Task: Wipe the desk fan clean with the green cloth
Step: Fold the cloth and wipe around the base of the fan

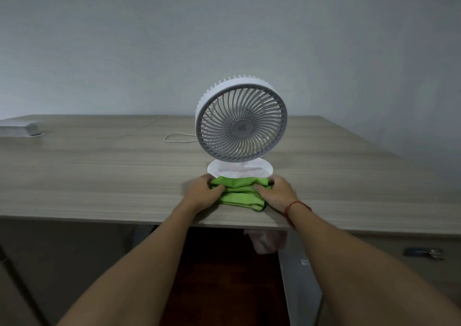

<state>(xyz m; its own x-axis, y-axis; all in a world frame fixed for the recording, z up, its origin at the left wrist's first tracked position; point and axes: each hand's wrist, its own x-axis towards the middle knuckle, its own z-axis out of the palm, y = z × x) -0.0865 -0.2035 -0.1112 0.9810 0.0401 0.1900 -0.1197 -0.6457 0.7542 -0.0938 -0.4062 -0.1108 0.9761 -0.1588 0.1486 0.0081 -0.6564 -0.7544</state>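
Pinching green cloth (pixel 238 192) between fingers (pixel 216 188)

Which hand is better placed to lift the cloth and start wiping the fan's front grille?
Right, marginally. Both the left hand and right hand pinch the green cloth, but the desk fan has its grille slightly to the right, so the right hand has the more direct path upward.
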